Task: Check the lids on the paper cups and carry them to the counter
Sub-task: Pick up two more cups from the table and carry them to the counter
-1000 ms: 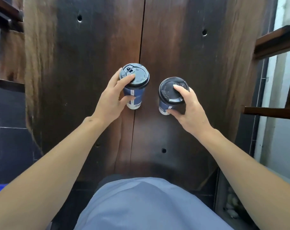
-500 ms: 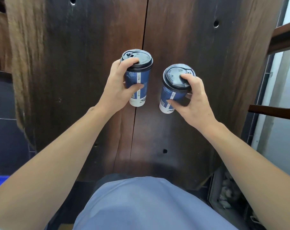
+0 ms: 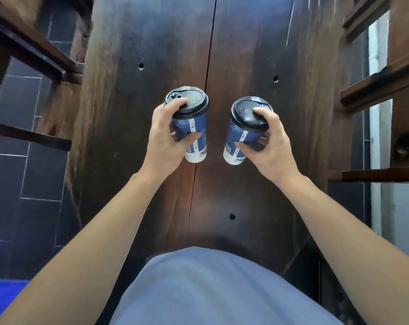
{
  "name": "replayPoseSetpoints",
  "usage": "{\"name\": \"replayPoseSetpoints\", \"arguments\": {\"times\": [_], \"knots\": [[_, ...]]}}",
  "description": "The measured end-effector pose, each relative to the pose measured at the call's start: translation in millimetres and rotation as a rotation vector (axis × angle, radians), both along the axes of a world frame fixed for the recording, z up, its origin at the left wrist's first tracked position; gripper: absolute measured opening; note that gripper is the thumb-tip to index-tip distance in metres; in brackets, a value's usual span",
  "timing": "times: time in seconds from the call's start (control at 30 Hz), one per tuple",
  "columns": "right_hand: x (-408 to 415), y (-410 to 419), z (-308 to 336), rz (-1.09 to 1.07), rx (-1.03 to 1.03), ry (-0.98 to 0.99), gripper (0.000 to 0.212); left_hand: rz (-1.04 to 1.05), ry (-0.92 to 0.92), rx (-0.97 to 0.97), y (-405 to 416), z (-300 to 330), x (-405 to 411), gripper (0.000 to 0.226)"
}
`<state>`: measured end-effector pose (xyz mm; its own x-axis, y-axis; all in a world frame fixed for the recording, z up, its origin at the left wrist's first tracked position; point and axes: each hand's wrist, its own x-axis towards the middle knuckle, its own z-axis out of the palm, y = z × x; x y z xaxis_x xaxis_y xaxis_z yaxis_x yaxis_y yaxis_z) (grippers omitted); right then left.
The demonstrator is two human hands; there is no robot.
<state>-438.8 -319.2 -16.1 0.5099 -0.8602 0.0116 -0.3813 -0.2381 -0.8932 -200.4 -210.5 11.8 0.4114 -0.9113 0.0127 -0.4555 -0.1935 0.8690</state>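
Two blue-and-white paper cups with black lids are held above a dark wooden table (image 3: pixel 257 179). My left hand (image 3: pixel 166 139) grips the left cup (image 3: pixel 195 132), with the forefinger resting on its black lid (image 3: pixel 189 99) and the thumb across the blue wall. My right hand (image 3: pixel 269 146) grips the right cup (image 3: pixel 239 139), which tilts slightly to the left; its forefinger lies on top of that cup's lid (image 3: pixel 248 112). Both cups are off the tabletop and apart from each other.
Dark wooden chair frames stand close on the left (image 3: pixel 30 52) and on the right (image 3: pixel 381 87) of the table. Dark tiled floor (image 3: pixel 35 184) shows at the left, a pale wall or door edge (image 3: pixel 379 137) at the right. My light blue shirt (image 3: pixel 210 289) fills the bottom.
Both cups were standing on the table a second ago with my fingers on their lids. Both have since been lifted clear of the wood, and my view has shifted a little.
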Motion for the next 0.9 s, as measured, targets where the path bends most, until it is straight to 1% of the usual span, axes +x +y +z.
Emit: {"name": "replayPoseSetpoints", "arguments": {"times": [0.17,0.27,0.33,0.43,0.53,0.73,0.9], "knots": [[-2,21,38,0.127,-0.081,-0.045,0.081,0.075,-0.034,-0.048,59,42,-28,0.083],[8,30,56,0.205,-0.103,-0.077,0.08,0.121,-0.087,-0.085,93,59,-34,0.084],[19,57,74,0.278,-0.13,-0.143,0.08,0.176,-0.118,-0.123,132,79,-37,0.085],[30,69,84,0.322,-0.111,-0.151,0.081,0.207,-0.117,-0.123,154,86,-34,0.083],[49,98,100,0.4,-0.14,-0.166,0.081,0.263,-0.111,-0.18,192,101,-19,0.082],[108,160,125,0.537,-0.155,-0.143,0.08,0.361,-0.044,-0.296,269,117,17,0.082],[186,232,138,0.641,-0.156,-0.158,0.08,0.496,-0.032,-0.306,359,124,66,0.08]]}}
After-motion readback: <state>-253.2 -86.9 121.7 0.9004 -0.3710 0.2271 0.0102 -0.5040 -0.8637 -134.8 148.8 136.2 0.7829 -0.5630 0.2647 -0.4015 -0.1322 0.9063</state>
